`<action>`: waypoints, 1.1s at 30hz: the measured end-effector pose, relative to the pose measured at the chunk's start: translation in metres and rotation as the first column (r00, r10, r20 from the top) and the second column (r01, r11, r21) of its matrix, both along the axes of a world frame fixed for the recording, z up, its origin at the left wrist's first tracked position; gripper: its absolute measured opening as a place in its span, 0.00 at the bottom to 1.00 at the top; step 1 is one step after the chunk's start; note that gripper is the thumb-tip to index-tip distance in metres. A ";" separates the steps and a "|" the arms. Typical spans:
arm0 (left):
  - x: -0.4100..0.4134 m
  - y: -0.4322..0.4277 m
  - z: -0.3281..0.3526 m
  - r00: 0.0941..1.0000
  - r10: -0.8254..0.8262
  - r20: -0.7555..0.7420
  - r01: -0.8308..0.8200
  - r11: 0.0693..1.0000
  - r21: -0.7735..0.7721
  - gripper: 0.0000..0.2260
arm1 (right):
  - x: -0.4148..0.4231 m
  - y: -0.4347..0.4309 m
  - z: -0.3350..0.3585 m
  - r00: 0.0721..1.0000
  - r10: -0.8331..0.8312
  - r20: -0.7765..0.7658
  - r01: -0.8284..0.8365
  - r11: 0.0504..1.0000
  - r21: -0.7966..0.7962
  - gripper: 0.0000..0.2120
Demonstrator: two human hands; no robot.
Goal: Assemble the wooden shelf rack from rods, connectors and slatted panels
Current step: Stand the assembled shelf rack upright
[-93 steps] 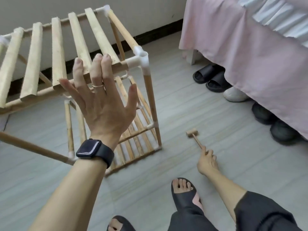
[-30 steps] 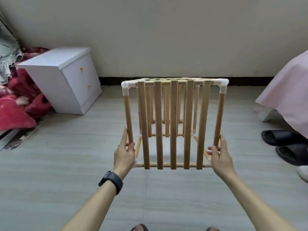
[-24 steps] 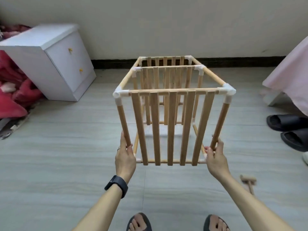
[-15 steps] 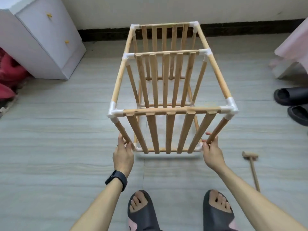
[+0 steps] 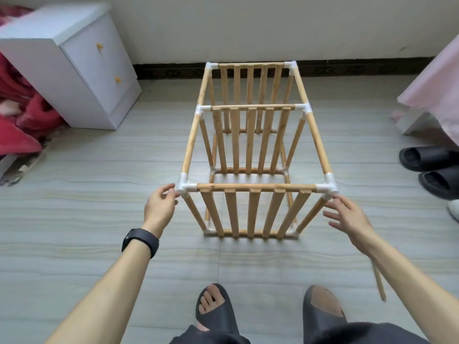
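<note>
A pale grey plank floor ran to a cream wall, with a white cabinet and a red blanket at the left and a pink bedcover above black slippers at the right. The wooden shelf rack stood on the floor in the middle, its three slatted panels upright. The left hand, a dark watch on its wrist, held nothing, its relaxed fingertips at the near left white connector. The right hand was spread open just beside the near right connector. A wooden handle lay on the floor under the right forearm.
</note>
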State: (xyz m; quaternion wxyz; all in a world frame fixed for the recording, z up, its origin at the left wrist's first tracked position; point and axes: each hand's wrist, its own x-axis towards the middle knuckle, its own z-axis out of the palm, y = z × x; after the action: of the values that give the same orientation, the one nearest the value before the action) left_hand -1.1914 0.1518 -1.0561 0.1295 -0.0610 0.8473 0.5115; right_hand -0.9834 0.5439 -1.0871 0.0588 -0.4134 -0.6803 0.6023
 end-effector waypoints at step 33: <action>-0.021 0.094 0.048 0.916 0.129 -0.379 -0.101 0.991 0.092 0.18 | -0.108 -0.023 0.070 0.965 -0.142 -0.221 0.242 0.808 0.537 0.29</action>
State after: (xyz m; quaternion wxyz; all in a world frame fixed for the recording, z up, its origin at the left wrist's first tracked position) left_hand -1.2126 0.2454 -1.0086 -0.0671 -0.0048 0.8327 0.5496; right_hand -1.0916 0.5214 -1.0170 0.2957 -0.3920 -0.7735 0.4006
